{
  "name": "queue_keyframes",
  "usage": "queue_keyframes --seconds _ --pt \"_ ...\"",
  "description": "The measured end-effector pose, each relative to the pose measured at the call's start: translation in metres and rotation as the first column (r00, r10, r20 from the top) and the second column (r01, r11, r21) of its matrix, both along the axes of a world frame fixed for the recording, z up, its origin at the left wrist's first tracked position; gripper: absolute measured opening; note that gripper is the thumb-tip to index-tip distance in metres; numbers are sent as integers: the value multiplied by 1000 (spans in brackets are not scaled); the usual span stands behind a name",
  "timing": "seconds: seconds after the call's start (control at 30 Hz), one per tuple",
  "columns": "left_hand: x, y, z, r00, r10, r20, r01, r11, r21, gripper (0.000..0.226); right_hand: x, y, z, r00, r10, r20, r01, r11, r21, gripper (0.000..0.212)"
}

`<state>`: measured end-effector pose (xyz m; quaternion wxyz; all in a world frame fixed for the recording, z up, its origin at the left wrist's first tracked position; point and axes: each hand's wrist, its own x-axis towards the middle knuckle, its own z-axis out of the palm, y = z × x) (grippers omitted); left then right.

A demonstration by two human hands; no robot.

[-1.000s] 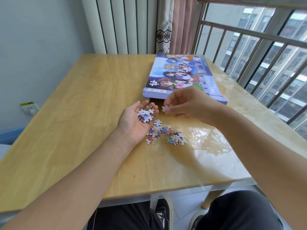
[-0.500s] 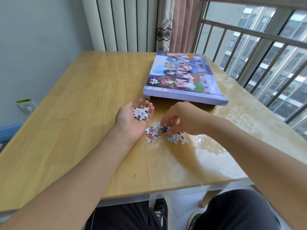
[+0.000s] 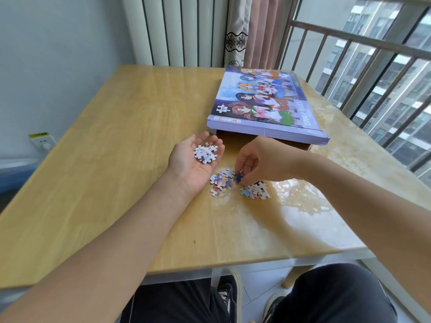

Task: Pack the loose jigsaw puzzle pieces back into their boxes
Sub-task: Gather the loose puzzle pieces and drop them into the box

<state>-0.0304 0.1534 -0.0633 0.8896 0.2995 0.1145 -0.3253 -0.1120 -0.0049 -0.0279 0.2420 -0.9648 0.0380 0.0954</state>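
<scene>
Your right hand [image 3: 263,163] curls down over the table [image 3: 116,173], thumb and forefinger pinching a dark blue piece [image 3: 238,177] that sits at the edge of the loose pieces; the other fingers are bent in above it. Whether the piece has left the tabletop cannot be told.

Your left hand [image 3: 194,165] lies palm up at 9 o'clock from the right hand, just beside it, its back on the wood, fingers relaxed and slightly cupped. A handful [image 3: 205,153] of mostly white pieces rests on the fingers and upper palm.

Directly below the right hand's fingertips, two small heaps lie on the table: a pile [image 3: 221,180] touching the heel of the left palm, and a second cluster [image 3: 255,190] at 4 o'clock from the pinched piece. Most lie pale side up, a few showing colour.

At 12 o'clock from both hands, near them, sits the box [image 3: 263,108], a flat purple one printed with cartoon figures and "1000 PIECES", its near end raised to show a dark gap beneath.

Beyond, a radiator [image 3: 177,29] and curtain [image 3: 251,29] stand at 12 o'clock, a railing [image 3: 363,66] at 2 o'clock, a socket [image 3: 43,142] at 9 o'clock.
</scene>
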Motion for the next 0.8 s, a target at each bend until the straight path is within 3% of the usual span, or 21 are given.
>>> queue_keyframes --seconds 0.13,0.27,0.3,0.37,0.5,0.57,0.67,0.8 --pt "0 -2 -1 1000 -14 3 14 1000 14 33 -3 -6 6 997 -63 34 54 975 217 25" --pt "-3 -2 0 996 -87 34 86 996 32 36 12 5 22 948 -202 245 69 884 463 18" --pt "-5 -2 0 994 -103 39 102 994 36 38 21 14 25 933 -211 293 58 888 456 17" --pt "-7 -1 3 993 -106 48 104 994 41 38 37 33 25 927 -115 358 4 955 298 18" --pt "2 7 3 998 27 -56 -28 1000 -11 20 34 32 31 868 -39 495 17 999 48 11" --pt "6 9 2 995 78 -68 -77 997 23 17 19 18 27 928 36 371 -10 997 -71 11" --pt "7 6 1 993 102 -51 -100 994 50 19 3 9 7 993 117 14 -114 981 -158 41" --pt "7 3 -1 995 101 -15 -100 992 82 22 1 11 -8 988 121 97 -111 988 -104 45"
